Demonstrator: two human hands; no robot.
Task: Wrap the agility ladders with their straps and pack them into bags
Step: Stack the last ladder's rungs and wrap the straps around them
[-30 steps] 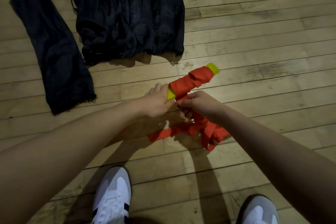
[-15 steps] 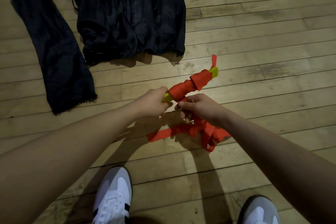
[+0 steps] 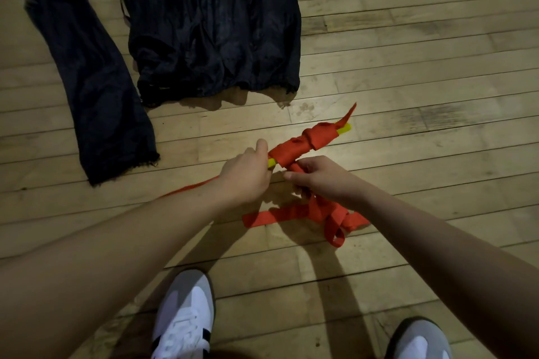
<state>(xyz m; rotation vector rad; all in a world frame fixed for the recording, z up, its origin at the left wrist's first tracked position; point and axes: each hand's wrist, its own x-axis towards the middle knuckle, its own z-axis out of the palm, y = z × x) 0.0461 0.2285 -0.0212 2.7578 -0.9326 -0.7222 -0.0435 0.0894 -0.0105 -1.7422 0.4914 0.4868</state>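
While the dark bags [image 3: 210, 26] lie on the floor [image 3: 408, 67] at eleven o'clock, I see the wrapped ladder bundle [image 3: 303, 144] pointing toward two o'clock; my left hand [image 3: 245, 175] grips its near end, my right hand [image 3: 318, 176] pinches the loose strap [image 3: 294, 216] just beside.

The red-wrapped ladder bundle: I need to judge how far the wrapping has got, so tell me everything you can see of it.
The ladder bundle is a slim roll of yellow-green rungs wound in red fabric strap, held tilted above the wooden floor. Yellow ends poke out at both tips, and a short red tail sticks up at the far end. The left hand grips its near end; the right hand pinches the strap just below it. The unwound strap hangs down and lies looped on the floor.
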